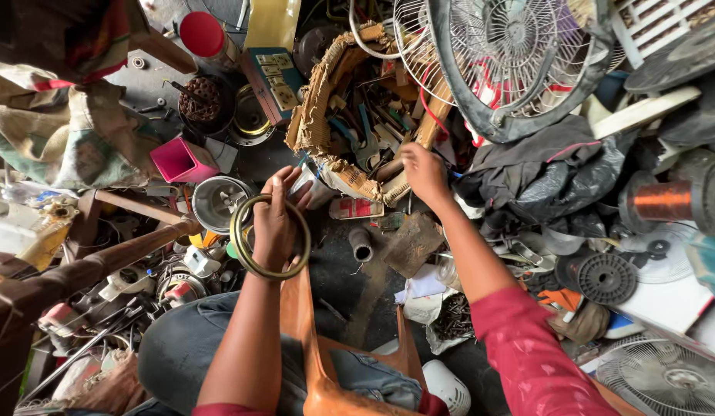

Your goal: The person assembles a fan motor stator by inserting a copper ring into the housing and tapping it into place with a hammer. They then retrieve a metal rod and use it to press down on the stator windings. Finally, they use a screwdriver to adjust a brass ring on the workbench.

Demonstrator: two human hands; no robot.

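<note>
**A:** Ring [270, 236], the brass-coloured metal one: you are holding it in your left hand [276, 223], near the middle of the scene, just above your knee. Your fingers [287, 182] are curling together around its far edge, thumb side pressing in, so the hand is clamping on the ring.

**B:** And your right hand [424, 172]?

**A:** You are reaching it farther out, to the torn cardboard box [319, 115]. The hand is resting at the box's near right edge, fingers bending down over the rim. Whether they are gripping anything, I cannot tell; the fingertips are dipping out of sight.

**B:** What is the box carrying?

**A:** It is brimming with mixed tools and metal parts, tangled together and hard to sort out by eye. Left of your ring, a round metal bowl [216, 202] is sitting with small parts inside, and a pink square tub [182, 160] is lying beside it.

**B:** Anything cut off?

**A:** A fan guard [519, 54] is overhanging the box's far right side, covering part of it.
</note>
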